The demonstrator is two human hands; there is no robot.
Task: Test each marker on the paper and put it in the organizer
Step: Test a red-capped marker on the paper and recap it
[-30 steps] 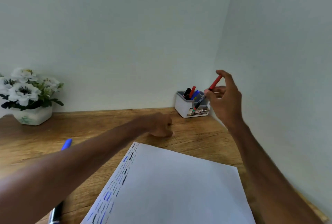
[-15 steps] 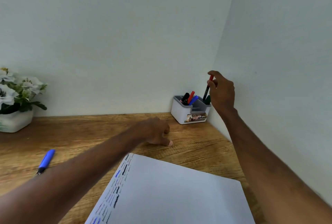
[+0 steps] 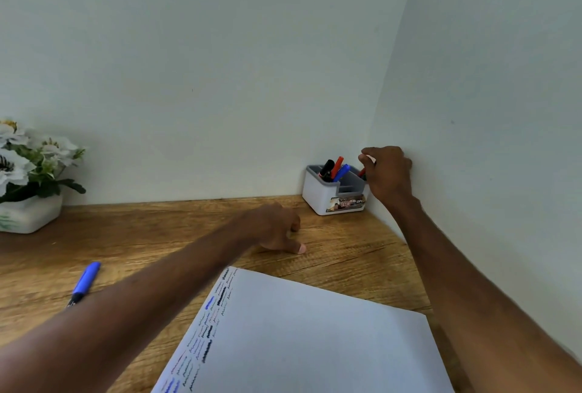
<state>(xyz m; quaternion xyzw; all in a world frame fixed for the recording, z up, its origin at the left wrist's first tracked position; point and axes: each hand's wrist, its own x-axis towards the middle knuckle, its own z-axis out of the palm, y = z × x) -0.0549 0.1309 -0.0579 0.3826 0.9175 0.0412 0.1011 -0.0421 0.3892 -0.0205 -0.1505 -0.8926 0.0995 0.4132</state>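
Red marker (image 3: 362,171) near upright in right hand (image 3: 389,172)

walls (image 3: 220,46): pale green, meeting in corner | desk (image 3: 157,235): wood grain | light: soft, even

My right arm extends forward and rightward. My right hand (image 3: 389,173) is raised, fingers curled downward, pinching the red marker (image 3: 362,171). My left arm reaches diagonally forward. My left hand (image 3: 277,229) lies knuckles-up, fingers loosely curled, holding nothing.
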